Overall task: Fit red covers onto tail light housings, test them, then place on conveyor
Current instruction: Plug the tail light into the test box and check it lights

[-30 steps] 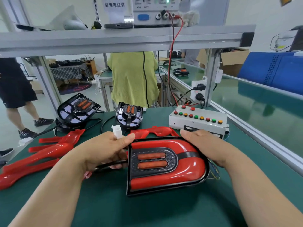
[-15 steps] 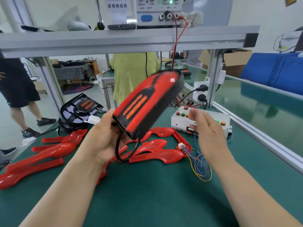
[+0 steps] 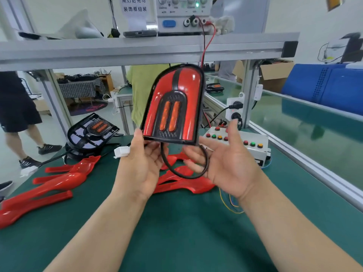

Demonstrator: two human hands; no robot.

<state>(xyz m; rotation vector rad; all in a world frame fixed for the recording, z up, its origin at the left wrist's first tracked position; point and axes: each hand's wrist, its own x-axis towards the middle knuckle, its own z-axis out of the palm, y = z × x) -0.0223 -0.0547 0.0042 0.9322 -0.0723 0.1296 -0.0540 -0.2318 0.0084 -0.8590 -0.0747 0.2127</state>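
Observation:
A tail light (image 3: pixel 174 107) with its red cover fitted stands upright in the air above the green bench, rounded end up. My left hand (image 3: pixel 141 163) grips its lower left edge, thumb on the front. My right hand (image 3: pixel 225 165) is palm up with relaxed fingers just below its lower right corner. The light's black cable (image 3: pixel 184 175) loops down across those fingers, and its white connector (image 3: pixel 122 151) sticks out behind my left hand. Loose red covers (image 3: pixel 59 181) lie at the left, with more red covers (image 3: pixel 182 185) under my hands. Bare black housings (image 3: pixel 92 130) are stacked at the back left.
A white tester box (image 3: pixel 249 146) with coloured buttons sits at the back right, with coloured wires (image 3: pixel 229 203) trailing from it. The green conveyor (image 3: pixel 314 138) runs behind a metal rail on the right. A power supply (image 3: pixel 180 14) stands on the overhead shelf. People stand behind the bench.
The covered tail light went from lying flat on the bench to being lifted and turned upright in my left hand. My right hand let go of it and now sits palm up beneath it.

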